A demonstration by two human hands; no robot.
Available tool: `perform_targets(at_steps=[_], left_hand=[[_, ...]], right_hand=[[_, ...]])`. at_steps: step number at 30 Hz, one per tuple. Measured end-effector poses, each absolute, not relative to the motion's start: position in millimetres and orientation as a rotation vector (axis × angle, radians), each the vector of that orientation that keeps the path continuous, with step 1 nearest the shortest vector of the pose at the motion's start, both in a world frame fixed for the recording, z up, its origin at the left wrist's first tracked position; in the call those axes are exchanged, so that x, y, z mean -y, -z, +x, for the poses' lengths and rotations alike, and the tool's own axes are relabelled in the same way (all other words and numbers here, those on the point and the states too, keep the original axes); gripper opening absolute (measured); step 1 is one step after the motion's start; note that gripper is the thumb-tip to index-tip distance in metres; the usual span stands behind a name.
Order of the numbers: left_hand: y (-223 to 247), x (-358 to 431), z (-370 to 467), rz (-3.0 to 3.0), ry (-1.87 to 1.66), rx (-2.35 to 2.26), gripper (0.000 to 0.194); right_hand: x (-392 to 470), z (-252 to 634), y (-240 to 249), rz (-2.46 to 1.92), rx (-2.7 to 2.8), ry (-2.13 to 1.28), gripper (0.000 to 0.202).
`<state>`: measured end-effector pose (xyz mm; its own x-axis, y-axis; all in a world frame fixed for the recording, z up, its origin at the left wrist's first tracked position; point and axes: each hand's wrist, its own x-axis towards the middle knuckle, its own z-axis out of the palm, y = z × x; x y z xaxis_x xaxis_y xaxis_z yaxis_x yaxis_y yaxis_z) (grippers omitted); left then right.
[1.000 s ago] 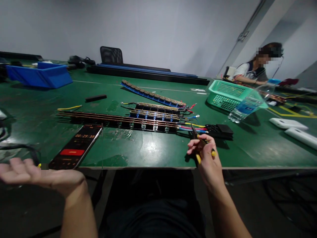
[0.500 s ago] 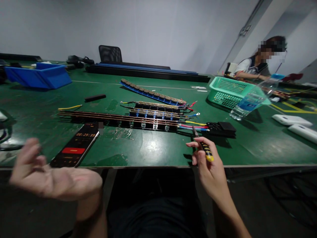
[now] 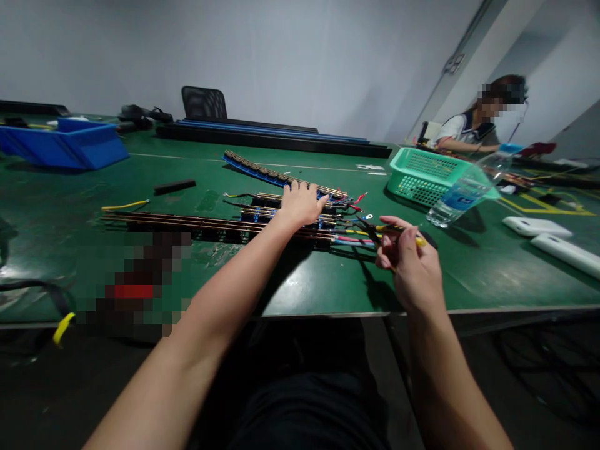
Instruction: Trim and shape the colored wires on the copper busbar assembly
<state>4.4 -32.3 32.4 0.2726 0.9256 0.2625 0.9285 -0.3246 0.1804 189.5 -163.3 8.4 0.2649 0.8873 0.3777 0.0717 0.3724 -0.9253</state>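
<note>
My left hand (image 3: 304, 203) is open, palm down with fingers spread, over the short strips with metal rods (image 3: 267, 199) in the middle of the table; whether it presses on them I cannot tell. My right hand (image 3: 415, 265) is closed around pliers (image 3: 374, 234) with black and yellow handles, their dark jaws pointing left. Beside the jaws run yellow, red and blue wires (image 3: 352, 240) from the right end of a long strip with copper-coloured rods (image 3: 201, 224). The right hand hides most of the black block at the wires' end. Behind lies a blue-backed slanting strip (image 3: 253, 167).
A green basket (image 3: 412, 178) and a water bottle (image 3: 450, 203) stand at the right, near white devices (image 3: 537, 226). Blue bins (image 3: 89, 147) are at the left. Long dark profiles (image 3: 281, 139) lie at the back. A person (image 3: 473, 131) sits far right.
My left hand has moved from the front left edge to the strips in the middle, fingers spread. My right hand and the pliers have risen slightly, further right and over the wires.
</note>
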Motion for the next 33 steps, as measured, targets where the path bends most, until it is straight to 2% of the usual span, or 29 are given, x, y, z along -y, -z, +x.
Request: perform_targets(at_steps=[4, 8, 10, 15, 19, 22, 28, 30, 33], left_hand=[[-3.5, 20.8, 2.3, -2.489, 0.520, 1.932, 0.069], [4.0, 21.4, -0.2, -2.530, 0.498, 1.898, 0.064], [2.6, 21.8, 0.6, -2.539, 0.448, 1.859, 0.061], [-1.2, 24.0, 2.1, -2.521, 0.413, 1.855, 0.058], [-1.1, 25.1, 1.7, -2.514, 0.405, 1.854, 0.056], [0.6, 23.5, 1.7, -2.496, 0.387, 1.858, 0.056], [2.9, 20.1, 1.7, -2.492, 0.389, 1.844, 0.059], [2.3, 20.6, 1.6, -2.493, 0.386, 1.846, 0.059], [1.2, 21.9, 1.5, -2.491, 0.387, 1.850, 0.059]], right_hand=[[135.4, 195.7, -11.8, -1.084, 1.132, -0.826, 0.064], [121.9, 195.1, -6.1, -1.116, 1.173, -0.897, 0.070], [122.0, 193.1, -1.0, -1.166, 1.269, -0.796, 0.063], [134.0, 182.2, 11.6, -1.273, 1.726, -0.244, 0.035], [139.4, 173.8, 15.9, -1.299, 1.869, -0.129, 0.036], [138.6, 174.9, 14.7, -1.293, 1.676, -0.269, 0.036], [130.1, 193.1, 7.5, -1.018, 0.963, -0.969, 0.050], [132.4, 197.0, 5.4, -0.969, 0.850, -1.029, 0.052], [146.2, 194.1, 3.1, -0.951, 0.840, -0.939, 0.047]])
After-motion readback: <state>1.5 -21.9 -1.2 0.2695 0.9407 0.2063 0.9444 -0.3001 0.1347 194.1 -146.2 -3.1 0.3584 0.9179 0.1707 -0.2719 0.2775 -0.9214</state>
